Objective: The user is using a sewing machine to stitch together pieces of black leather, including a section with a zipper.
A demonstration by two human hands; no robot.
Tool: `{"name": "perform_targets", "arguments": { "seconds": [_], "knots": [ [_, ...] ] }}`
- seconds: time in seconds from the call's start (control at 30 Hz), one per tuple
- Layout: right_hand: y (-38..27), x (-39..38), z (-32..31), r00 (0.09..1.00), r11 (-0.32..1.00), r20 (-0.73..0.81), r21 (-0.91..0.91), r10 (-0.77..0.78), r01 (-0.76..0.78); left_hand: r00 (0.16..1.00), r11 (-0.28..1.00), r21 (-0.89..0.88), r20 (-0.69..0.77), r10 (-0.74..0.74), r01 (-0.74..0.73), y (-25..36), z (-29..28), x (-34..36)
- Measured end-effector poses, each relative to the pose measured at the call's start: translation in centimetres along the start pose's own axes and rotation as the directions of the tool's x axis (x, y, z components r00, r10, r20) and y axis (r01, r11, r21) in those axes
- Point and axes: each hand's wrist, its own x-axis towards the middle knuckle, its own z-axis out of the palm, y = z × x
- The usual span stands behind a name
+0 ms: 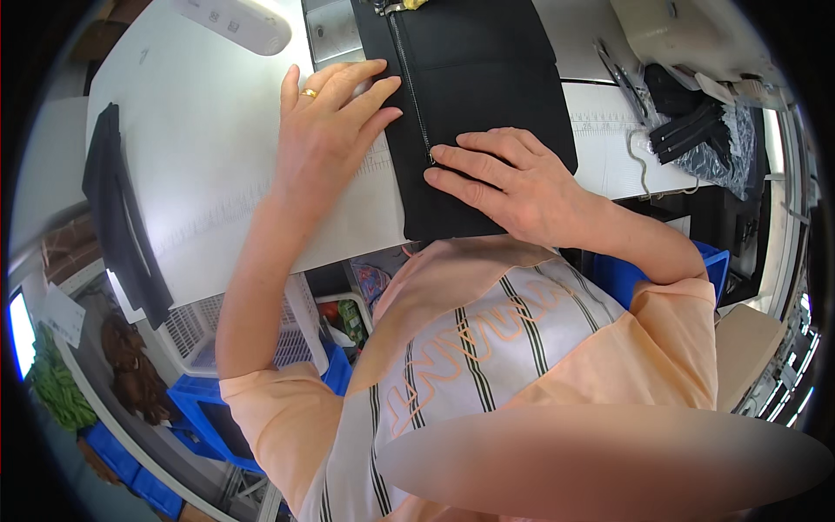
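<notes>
A black fabric panel [487,96] lies over the white table and hangs to its front edge. Along its left part runs a zipper [409,83], its upper end under the metal presser foot [391,7] of a sewing machine. My left hand [335,109] lies flat at the panel's left edge, fingers spread and fingertips on the cloth beside the zipper. A ring is on one finger. My right hand [522,178] rests on the panel with fingers stretched out, their tips at the zipper's lower end.
Tweezers [622,78] and black zippers [691,130] on a plastic bag lie at the right. A black cloth strip [126,209] drapes over the table's left edge. Below stand a white basket [296,322] and blue crates [204,409].
</notes>
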Motion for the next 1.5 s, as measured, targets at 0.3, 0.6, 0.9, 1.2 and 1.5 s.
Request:
{"name": "perform_targets", "arguments": {
  "seconds": [0.3,0.6,0.9,1.2,1.5],
  "knots": [
    [0.2,-0.2,-0.7,0.999,0.999,0.045,0.043,0.017,-0.019,0.998,0.996,-0.081,0.066,-0.018,0.023,-0.8,-0.1,0.6],
    [1.4,0.7,-0.6,1.0,0.998,0.002,0.048,0.031,-0.032,0.997,0.995,-0.095,0.082,-0.007,0.015,-1.8,-0.4,1.9],
    [3.9,2.3,-0.2,1.0,0.999,-0.016,0.039,0.008,-0.007,0.985,0.988,0.115,-0.128,0.114,-0.099,-2.5,2.2,2.4],
    [5.9,3.6,0.1,1.0,1.0,-0.026,-0.008,0.017,-0.017,0.995,0.996,0.09,-0.104,-0.007,0.017,-1.9,2.6,2.2],
    [8.5,4.7,0.8,0.998,0.999,-0.063,-0.045,-0.007,0.004,0.996,0.999,0.014,-0.08,-0.028,0.03,-1.5,2.4,2.1]
  ]
}}
